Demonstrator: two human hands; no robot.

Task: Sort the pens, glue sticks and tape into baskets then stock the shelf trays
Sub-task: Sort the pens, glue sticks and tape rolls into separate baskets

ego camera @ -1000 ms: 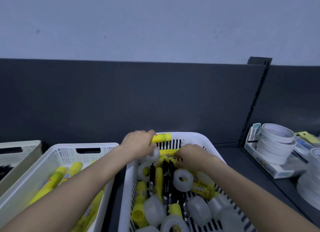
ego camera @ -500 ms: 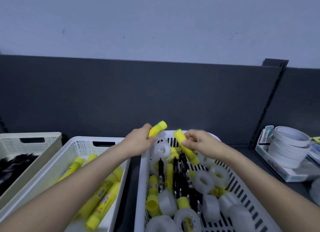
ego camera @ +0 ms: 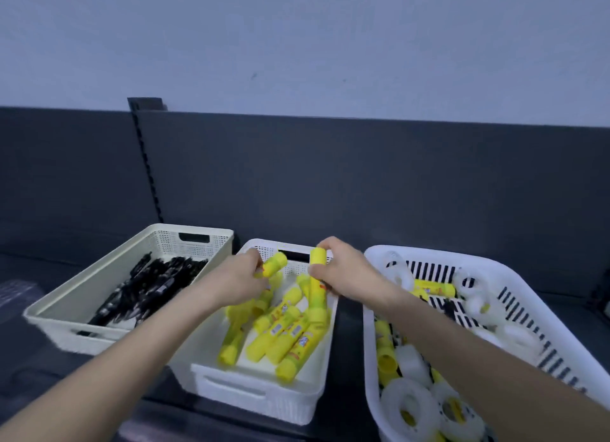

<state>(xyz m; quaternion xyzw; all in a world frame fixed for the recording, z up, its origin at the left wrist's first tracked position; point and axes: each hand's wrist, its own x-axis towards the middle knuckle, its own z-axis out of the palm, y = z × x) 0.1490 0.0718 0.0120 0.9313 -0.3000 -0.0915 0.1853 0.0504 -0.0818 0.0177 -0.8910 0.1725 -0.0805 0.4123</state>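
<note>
A cream plastic pen basket (ego camera: 82, 296) stood left, a slotted white basket (ego camera: 495, 266) of mixed stock right. Over the middle white basket (ego camera: 251, 392), the left hand (ego camera: 241, 276) and right hand (ego camera: 343, 270) each gripped a yellow glue stick (ego camera: 275, 263).

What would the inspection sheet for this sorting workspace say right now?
Surface: dark shelf deck under three baskets.
Job's things: beige basket holds black pens; middle white basket holds yellow glue sticks; slatted basket on the right holds tape rolls and unsorted glue sticks.
Clutter: blurred pale patch at far left, cannot tell.
Hands: left hand grips one glue stick; right hand grips a second glue stick; both over the middle basket.
Cables: nothing seen.
Surroundings: dark back panel, slotted upright, pale wall.
</note>
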